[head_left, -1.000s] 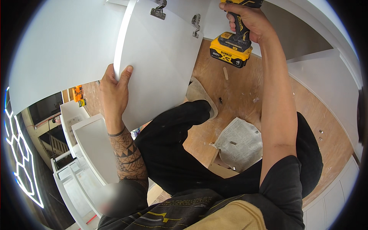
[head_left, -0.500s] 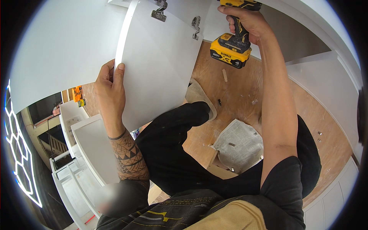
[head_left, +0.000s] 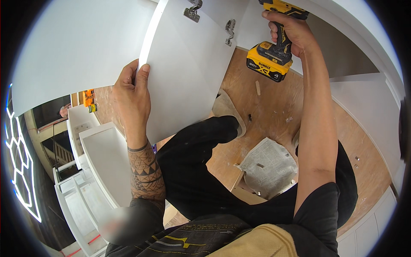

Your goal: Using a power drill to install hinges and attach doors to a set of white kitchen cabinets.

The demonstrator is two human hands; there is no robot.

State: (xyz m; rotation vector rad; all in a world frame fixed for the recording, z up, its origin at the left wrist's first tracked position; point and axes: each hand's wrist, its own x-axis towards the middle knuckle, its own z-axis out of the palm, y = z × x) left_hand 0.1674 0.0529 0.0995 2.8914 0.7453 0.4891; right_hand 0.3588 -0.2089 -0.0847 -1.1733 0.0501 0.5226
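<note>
My left hand (head_left: 133, 96) grips the edge of a white cabinet door (head_left: 182, 73), its thumb on the near face and its fingers behind the edge. Two metal hinges are on that door's face, one hinge (head_left: 193, 10) higher up and another hinge (head_left: 230, 32) closer to the cabinet side. At the upper right, my right hand (head_left: 295, 34) is wrapped round the handle of a yellow and black cordless drill (head_left: 269, 60). The drill's top is partly cut off by the frame's upper edge, and its tip is out of sight.
Between my bent legs lies a printed paper sheet (head_left: 269, 169) with a small dark piece on it. A wood strip (head_left: 257, 88) and small metal bits (head_left: 357, 159) are scattered over the wooden floor (head_left: 231, 160). White drawer boxes (head_left: 100, 158) stand at left.
The door edge, my left hand, the drill and my right hand all appear slightly farther right in view. Both hands keep their holds.
</note>
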